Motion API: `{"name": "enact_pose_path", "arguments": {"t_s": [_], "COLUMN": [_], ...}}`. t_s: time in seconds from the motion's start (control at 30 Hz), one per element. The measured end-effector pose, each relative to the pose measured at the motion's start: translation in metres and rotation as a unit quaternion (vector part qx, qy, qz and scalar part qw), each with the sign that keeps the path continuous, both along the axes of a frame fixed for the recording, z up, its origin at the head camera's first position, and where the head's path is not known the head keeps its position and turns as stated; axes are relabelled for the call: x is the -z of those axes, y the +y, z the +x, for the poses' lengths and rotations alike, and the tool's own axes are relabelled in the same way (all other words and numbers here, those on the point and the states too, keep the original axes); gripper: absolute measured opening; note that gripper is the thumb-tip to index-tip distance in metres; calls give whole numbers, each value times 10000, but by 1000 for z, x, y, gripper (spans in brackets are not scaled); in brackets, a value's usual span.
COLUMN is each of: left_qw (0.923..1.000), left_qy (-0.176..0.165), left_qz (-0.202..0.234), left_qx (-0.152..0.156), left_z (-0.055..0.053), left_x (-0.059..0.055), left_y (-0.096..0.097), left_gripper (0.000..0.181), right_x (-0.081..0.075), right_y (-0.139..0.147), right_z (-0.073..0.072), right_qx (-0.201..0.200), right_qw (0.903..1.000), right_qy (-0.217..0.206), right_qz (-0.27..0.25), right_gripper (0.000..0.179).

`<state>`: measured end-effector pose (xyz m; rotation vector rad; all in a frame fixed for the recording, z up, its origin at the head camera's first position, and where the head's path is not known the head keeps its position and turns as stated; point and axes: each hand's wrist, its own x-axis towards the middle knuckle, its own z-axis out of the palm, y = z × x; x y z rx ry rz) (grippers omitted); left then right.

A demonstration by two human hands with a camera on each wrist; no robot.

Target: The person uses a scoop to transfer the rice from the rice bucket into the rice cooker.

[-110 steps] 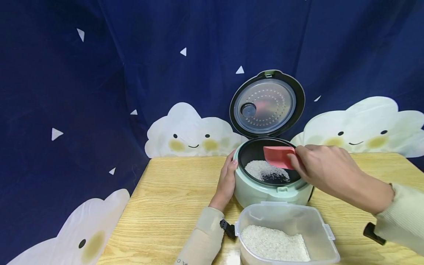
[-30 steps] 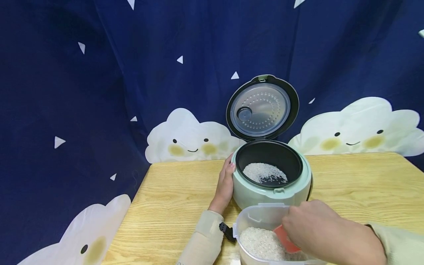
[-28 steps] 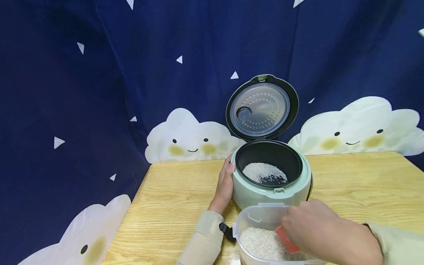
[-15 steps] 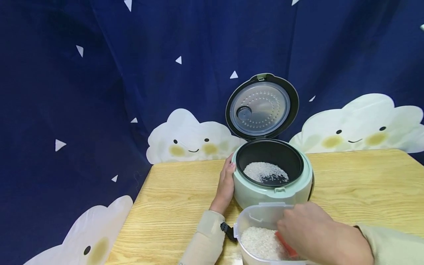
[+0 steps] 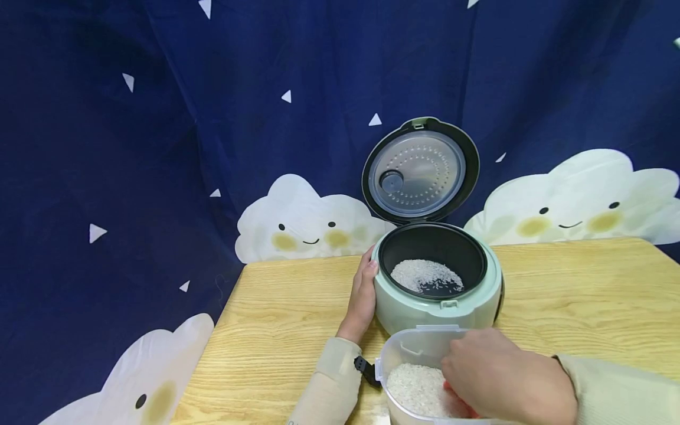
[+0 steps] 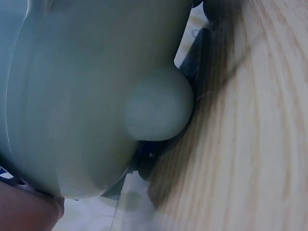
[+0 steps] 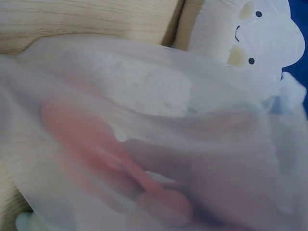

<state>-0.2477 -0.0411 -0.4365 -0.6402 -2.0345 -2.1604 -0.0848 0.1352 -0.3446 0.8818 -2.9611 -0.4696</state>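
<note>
A mint-green rice cooker [image 5: 435, 316] stands on the table with its lid [image 5: 422, 174] raised. White rice [image 5: 425, 276] covers part of its dark inner pot. My left hand [image 5: 361, 301] rests against the cooker's left side, near the rim. In front of the cooker is a translucent plastic container [image 5: 406, 347] with more rice [image 5: 419, 386] in it. My right hand [image 5: 494, 372] reaches down into this container, gripping a red scoop [image 7: 82, 134] by its handle. From the head view the hand hides most of the scoop; the right wrist view shows it through the cloudy container wall.
A wooden table [image 5: 287, 313] carries everything. Behind it hangs a dark blue curtain [image 5: 297, 47] with white clouds and triangles. The container sits close against the cooker's front. A black wrist device [image 5: 366, 370] on my left arm is beside the container's left edge.
Earlier the red scoop was over the cooker's pot. My right hand has since come down into the container and shifted slightly left, with the scoop sinking deeper. My left hand stays on the cooker.
</note>
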Motion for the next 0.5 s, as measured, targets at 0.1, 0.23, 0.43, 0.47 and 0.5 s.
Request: {"name": "enact_pose_path", "arguments": {"t_s": [0.1,0.23,0.43,0.47,0.5], "left_qw": [10000,10000,10000,10000,10000], "left_qy": [-13,-54,-18,-14,-10], "left_qz": [-2,-21,-56,-52,-43], "left_qx": [-10,-4,-30,-32,-37], "left_z": [0,1,1,1,0], "left_x": [0,0,-1,-1,-1], "left_y": [0,1,0,0,0], "left_gripper": [56,56,55,55,55], "right_x": [2,3,5,6,6], "right_y": [-2,-3,-3,-3,-3], "right_z": [-1,0,0,0,0], "right_qx": [22,189,292,291,280], "right_qw": [10000,9998,9996,9995,9995], "right_qy": [-10,-77,-47,-44,-27], "right_qz": [59,41,-49,-63,-113], "right_gripper": [42,42,43,44,45]}}
